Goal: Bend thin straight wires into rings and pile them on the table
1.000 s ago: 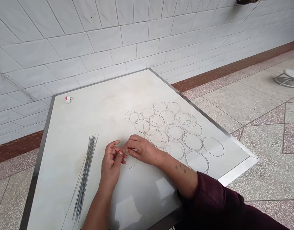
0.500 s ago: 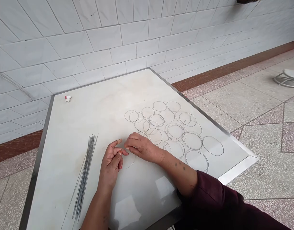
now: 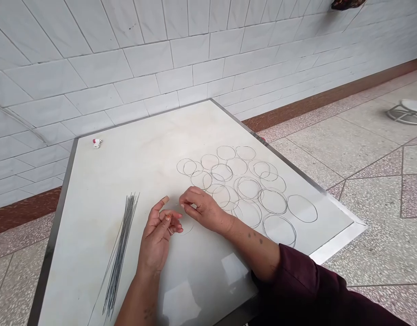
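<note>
Above the white table, my left hand [image 3: 160, 233] pinches a thin wire [image 3: 188, 232] between thumb and fingers, its index finger raised. The wire bends in a faint curve below the two hands. My right hand [image 3: 202, 209] is closed in a pinch just to the right, with a short bit of wire showing at its fingertips. Many thin wire rings [image 3: 288, 202] lie on the table beyond and beside the right hand, several overlapping. Left of my left hand lies a bundle of straight wires [image 3: 122, 253]. What the left palm covers is hidden.
The white table [image 3: 143, 154] has a metal edge and stands against a tiled wall [image 3: 191, 50]. A small white and red object [image 3: 97, 143] sits near its far left corner. On the floor at right stands a round metal-framed thing [image 3: 405, 112], perhaps a stool.
My hands have drawn slightly apart at the fingertips, and a bit of wire now shows between them. The left fingers have shifted a little. The rings and the bundle lie as before.
</note>
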Tool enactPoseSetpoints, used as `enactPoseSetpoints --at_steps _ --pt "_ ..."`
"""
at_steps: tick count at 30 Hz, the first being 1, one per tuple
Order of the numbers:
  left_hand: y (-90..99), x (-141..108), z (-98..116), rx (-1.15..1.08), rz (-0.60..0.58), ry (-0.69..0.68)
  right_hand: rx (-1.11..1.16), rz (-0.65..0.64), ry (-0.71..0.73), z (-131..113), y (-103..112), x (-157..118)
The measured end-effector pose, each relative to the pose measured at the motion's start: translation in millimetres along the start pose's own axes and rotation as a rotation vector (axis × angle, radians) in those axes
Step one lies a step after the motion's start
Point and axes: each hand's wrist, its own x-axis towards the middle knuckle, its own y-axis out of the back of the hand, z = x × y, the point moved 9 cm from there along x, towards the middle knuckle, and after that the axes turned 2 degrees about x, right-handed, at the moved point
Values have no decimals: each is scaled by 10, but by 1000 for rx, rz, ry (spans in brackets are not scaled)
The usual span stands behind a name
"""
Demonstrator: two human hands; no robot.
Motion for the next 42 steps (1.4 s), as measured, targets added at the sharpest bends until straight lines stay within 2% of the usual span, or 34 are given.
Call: enactPoseSetpoints --at_steps 4,12,15,19,22,27,34,38,42 --pt "27 12 -8 -18 10 -2 2 35 -65 77 22 -12" --pt "27 16 -25 97 19 2 27 75 -193 168 46 -19" --pt "32 24 -4 115 56 -42 43 99 -270 229 71 -20" --pt "133 54 3 157 163 -119 23 121 -389 330 121 -42" --pt "248 82 -7 236 231 -128 -31 147 -450 404 215 -27" --pt "362 111 -3 304 264 -117 -152 151 -539 504 342 186" --pt "388 133 -9 452 277 -169 -354 12 -558 581 84 578" --pt "382 147 16 631 254 -213 -474 -37 -532 656 -16 626" --pt "257 141 57 827 178 -279 -552 -60 -515 729 -24 625"
